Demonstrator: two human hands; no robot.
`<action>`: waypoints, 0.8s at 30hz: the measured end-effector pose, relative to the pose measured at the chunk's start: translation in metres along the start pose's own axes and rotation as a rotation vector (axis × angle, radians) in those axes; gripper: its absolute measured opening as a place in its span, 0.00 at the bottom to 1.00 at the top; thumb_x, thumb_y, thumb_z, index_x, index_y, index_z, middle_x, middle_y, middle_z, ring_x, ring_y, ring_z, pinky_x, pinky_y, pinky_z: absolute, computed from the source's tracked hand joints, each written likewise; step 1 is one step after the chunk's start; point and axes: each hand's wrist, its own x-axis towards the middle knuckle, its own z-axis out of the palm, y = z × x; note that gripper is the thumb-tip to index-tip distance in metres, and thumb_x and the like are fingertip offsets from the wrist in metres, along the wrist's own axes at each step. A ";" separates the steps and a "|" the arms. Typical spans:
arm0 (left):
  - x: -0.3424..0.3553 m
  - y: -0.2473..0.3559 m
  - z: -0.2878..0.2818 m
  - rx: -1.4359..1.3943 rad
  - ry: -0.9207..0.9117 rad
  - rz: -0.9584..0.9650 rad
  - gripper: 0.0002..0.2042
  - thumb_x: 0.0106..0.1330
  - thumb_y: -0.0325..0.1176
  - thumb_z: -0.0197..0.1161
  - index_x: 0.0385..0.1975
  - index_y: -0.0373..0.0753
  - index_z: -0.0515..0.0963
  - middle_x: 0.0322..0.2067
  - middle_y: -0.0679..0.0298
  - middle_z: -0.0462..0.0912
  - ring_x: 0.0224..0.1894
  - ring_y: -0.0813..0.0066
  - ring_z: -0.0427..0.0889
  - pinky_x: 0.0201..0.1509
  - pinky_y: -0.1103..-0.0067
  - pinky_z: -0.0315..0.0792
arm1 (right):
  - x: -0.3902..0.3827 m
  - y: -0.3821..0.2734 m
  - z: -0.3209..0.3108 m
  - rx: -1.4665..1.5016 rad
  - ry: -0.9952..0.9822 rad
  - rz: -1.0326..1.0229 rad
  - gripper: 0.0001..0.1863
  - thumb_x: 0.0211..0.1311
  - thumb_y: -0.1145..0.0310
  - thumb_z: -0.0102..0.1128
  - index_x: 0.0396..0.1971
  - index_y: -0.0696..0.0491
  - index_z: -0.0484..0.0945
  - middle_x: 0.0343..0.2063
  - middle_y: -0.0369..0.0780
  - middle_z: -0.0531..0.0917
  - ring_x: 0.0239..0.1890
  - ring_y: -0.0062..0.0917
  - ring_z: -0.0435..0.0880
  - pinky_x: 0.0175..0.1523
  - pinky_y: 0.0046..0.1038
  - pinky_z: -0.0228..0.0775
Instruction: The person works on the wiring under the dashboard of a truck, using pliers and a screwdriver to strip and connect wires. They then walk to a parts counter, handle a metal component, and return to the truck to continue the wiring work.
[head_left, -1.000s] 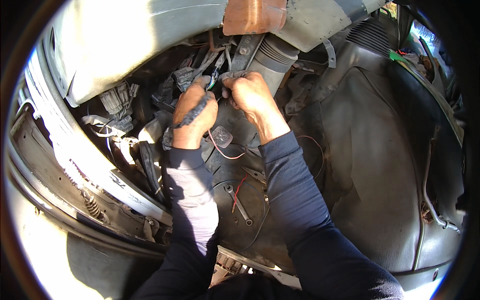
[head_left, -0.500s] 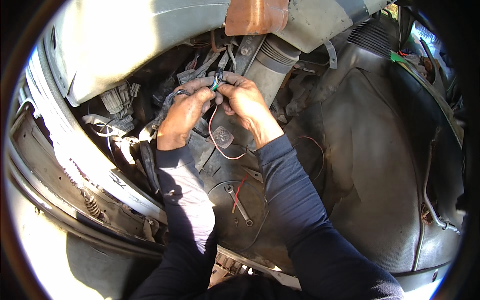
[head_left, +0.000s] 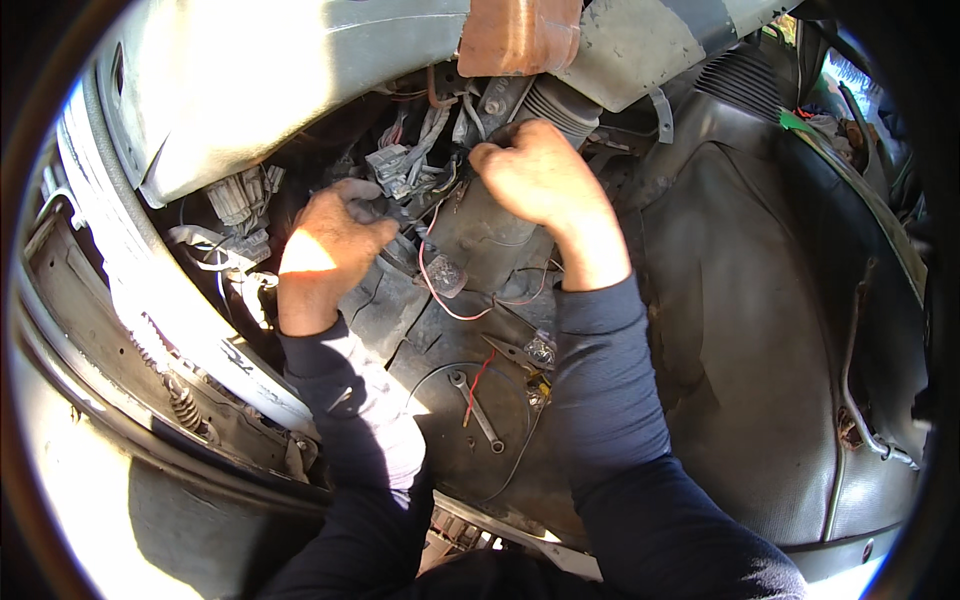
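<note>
My left hand (head_left: 335, 250) is closed around a dark wire bundle (head_left: 398, 217) beneath the dashboard, its thumb and fingers curled over it. Up and to the right, my right hand (head_left: 540, 175) is closed with the knuckles upward beside the grey steering column. Dark wiring touches its thumb side, but what its fingers grip is hidden. Between the hands lie grey plug connectors (head_left: 392, 168) and grey taped harness branches. A thin pink wire (head_left: 430, 272) hangs from the wiring and loops down to the floor.
On the floor mat lie a combination wrench (head_left: 478, 412), a short red wire (head_left: 480, 385), pliers (head_left: 510, 352) and a small clear plastic piece (head_left: 541, 348). More connectors (head_left: 240, 200) hang at the left. A pedal pad (head_left: 447, 277) stands in the middle; the door sill (head_left: 240, 365) runs along the left.
My hands, close together at the wires before, have moved apart. The left went down and left, the right up and right. The connectors, pliers and plastic piece show more fully.
</note>
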 end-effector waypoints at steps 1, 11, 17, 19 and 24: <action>0.000 0.006 0.003 -0.036 0.030 -0.017 0.21 0.54 0.33 0.71 0.49 0.34 0.85 0.30 0.56 0.88 0.33 0.64 0.87 0.42 0.71 0.79 | -0.005 -0.003 -0.012 0.096 -0.054 -0.027 0.20 0.56 0.61 0.61 0.31 0.68 0.84 0.29 0.56 0.87 0.31 0.40 0.87 0.41 0.37 0.77; 0.011 0.033 0.032 -0.073 0.137 0.041 0.15 0.63 0.30 0.66 0.49 0.34 0.84 0.36 0.48 0.89 0.42 0.54 0.90 0.48 0.69 0.80 | 0.005 0.023 0.012 -0.248 -0.125 -0.078 0.22 0.54 0.57 0.74 0.37 0.63 0.87 0.33 0.52 0.89 0.39 0.45 0.90 0.48 0.41 0.80; 0.013 0.029 0.038 -0.139 0.050 0.033 0.16 0.62 0.30 0.67 0.49 0.34 0.84 0.35 0.47 0.89 0.37 0.55 0.90 0.45 0.69 0.80 | -0.004 0.012 0.033 -0.322 0.041 -0.089 0.18 0.59 0.57 0.69 0.37 0.59 0.88 0.37 0.56 0.87 0.44 0.52 0.86 0.50 0.46 0.79; 0.013 0.032 0.038 -0.174 0.010 0.035 0.16 0.62 0.30 0.68 0.49 0.34 0.84 0.34 0.47 0.89 0.37 0.55 0.90 0.45 0.70 0.80 | -0.003 0.006 0.015 -0.376 0.005 -0.030 0.18 0.60 0.59 0.67 0.37 0.60 0.87 0.34 0.56 0.87 0.41 0.49 0.88 0.49 0.44 0.79; 0.010 0.036 0.036 -0.129 0.055 0.047 0.16 0.62 0.30 0.68 0.49 0.33 0.84 0.35 0.50 0.90 0.38 0.57 0.90 0.45 0.70 0.80 | -0.006 0.005 -0.024 0.235 0.046 -0.129 0.17 0.56 0.61 0.66 0.30 0.64 0.85 0.21 0.48 0.83 0.22 0.33 0.82 0.31 0.38 0.72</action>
